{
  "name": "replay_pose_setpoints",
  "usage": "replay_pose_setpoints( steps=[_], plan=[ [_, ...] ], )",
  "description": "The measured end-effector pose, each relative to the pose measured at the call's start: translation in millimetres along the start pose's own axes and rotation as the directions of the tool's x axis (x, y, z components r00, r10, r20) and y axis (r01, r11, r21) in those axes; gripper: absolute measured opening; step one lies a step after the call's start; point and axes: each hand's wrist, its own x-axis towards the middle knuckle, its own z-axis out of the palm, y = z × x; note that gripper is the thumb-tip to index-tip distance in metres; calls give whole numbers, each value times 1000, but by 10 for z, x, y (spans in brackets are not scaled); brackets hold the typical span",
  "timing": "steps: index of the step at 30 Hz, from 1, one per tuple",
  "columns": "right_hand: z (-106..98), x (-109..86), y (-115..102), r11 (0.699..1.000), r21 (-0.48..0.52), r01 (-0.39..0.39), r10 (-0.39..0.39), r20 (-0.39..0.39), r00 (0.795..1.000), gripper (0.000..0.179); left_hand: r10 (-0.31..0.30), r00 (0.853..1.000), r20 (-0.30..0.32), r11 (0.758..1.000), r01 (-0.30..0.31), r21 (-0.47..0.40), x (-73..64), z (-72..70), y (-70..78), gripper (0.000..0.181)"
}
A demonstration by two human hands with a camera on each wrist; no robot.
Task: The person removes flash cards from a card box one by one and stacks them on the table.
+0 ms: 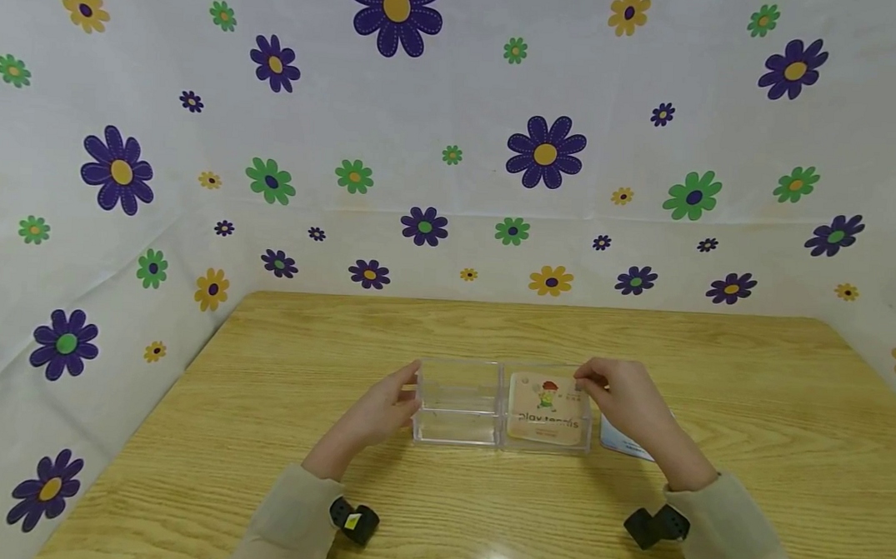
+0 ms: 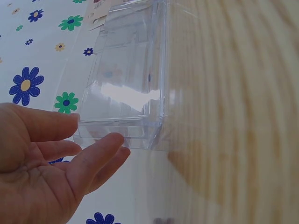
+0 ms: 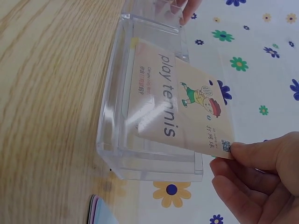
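– With the right hand (image 1: pixel 626 397)?
– Pinches the corner of a card (image 1: pixel 547 407) tilted in the clear box's (image 1: pixel 456 430) right compartment.
– With the left hand (image 1: pixel 379 407)?
– Touches the box's left end, loosely spread.

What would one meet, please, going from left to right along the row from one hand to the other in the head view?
The left hand, the left compartment of the clear holder, the "play tennis" card, the right hand.
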Motion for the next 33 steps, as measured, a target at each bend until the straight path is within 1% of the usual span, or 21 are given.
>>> replay_pose_setpoints(
  steps=[6, 17, 28, 33],
  plan=[
    [-2, -2, 0, 1000, 1, 0, 0, -9, 1000, 6, 10, 1000, -1, 1000, -10, 9, 11, 10, -6, 54],
    [-19, -6, -15, 1000, 14, 2, -2, -20, 1000, 7, 8, 1000, 2, 1000, -8, -7, 18, 6, -8, 54],
    [-39, -13, -26, 999, 34, 12, -11, -33, 999, 7, 20, 1000, 7, 1000, -20, 1, 10, 6, -17, 55],
    [-67, -14, -31, 999, 40, 23, -21, -41, 999, 7, 11, 1000, 4, 1000, -11, -5, 16, 6, -18, 55]
  ],
)
